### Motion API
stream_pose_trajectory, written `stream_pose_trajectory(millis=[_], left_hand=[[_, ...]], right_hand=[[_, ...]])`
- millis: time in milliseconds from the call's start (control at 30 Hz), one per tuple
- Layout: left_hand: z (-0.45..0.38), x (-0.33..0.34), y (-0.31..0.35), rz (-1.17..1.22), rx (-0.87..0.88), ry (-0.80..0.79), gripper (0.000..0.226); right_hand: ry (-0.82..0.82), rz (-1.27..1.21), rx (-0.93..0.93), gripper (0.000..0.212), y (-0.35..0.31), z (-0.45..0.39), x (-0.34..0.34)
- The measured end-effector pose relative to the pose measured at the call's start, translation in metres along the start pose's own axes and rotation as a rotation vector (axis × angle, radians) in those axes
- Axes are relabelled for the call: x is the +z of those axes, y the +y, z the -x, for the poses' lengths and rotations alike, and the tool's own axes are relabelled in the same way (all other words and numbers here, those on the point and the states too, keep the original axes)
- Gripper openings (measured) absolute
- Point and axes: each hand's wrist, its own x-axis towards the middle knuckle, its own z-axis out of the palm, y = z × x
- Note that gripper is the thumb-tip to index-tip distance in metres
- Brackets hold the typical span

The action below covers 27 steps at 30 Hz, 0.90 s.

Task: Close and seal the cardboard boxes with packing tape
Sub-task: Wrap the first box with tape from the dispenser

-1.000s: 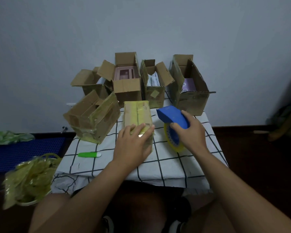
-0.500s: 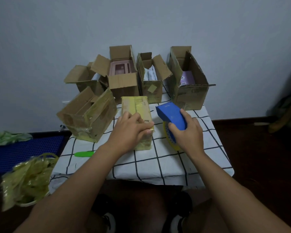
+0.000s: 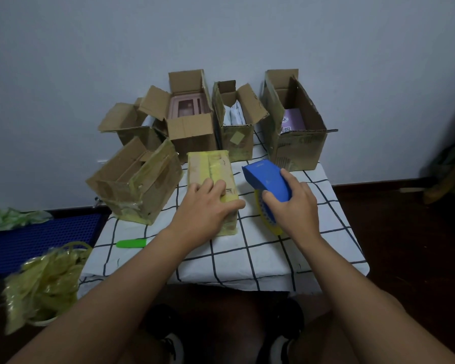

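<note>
Left hand (image 3: 208, 206) lies fingers extended on closed, yellow-taped small box (image 3: 212, 179), mid tabletop (image 3: 260, 258). Right hand (image 3: 294, 203) grips blue tape dispenser (image 3: 267, 179), just beside box. Step, likely: pressing tape down, seal near done. Next: move to open boxes (image 3: 189, 122) behind, fold flaps. Writing unreadable.

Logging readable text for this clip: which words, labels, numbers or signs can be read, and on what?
None can be read.
Purple package in the rightmost open box: a printed logo and code patch, too small.
Taped box under the left hand: dark marks, too blurred.
</note>
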Motion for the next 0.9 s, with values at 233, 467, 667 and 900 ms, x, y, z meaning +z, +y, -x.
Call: stream_pose_trajectory(millis=[233, 467, 667, 900], left_hand=[[0.001, 0.001, 0.005, 0.111, -0.143, 0.044, 0.032], [0.002, 0.010, 0.017, 0.144, -0.350, 0.177, 0.040], [-0.007, 0.014, 0.031, 0.070, -0.351, 0.176, 0.040], [0.008, 0.018, 0.015, 0.025, -0.264, 0.247, 0.044]], right_hand=[[0.011, 0.004, -0.004, 0.068, 0.001, 0.002, 0.000], [0.006, 0.004, -0.001, 0.068, 0.001, 0.002, 0.001], [0.005, 0.003, 0.008, 0.068, 0.001, 0.004, -0.001], [0.009, -0.003, 0.020, 0.068, 0.000, 0.005, 0.000]])
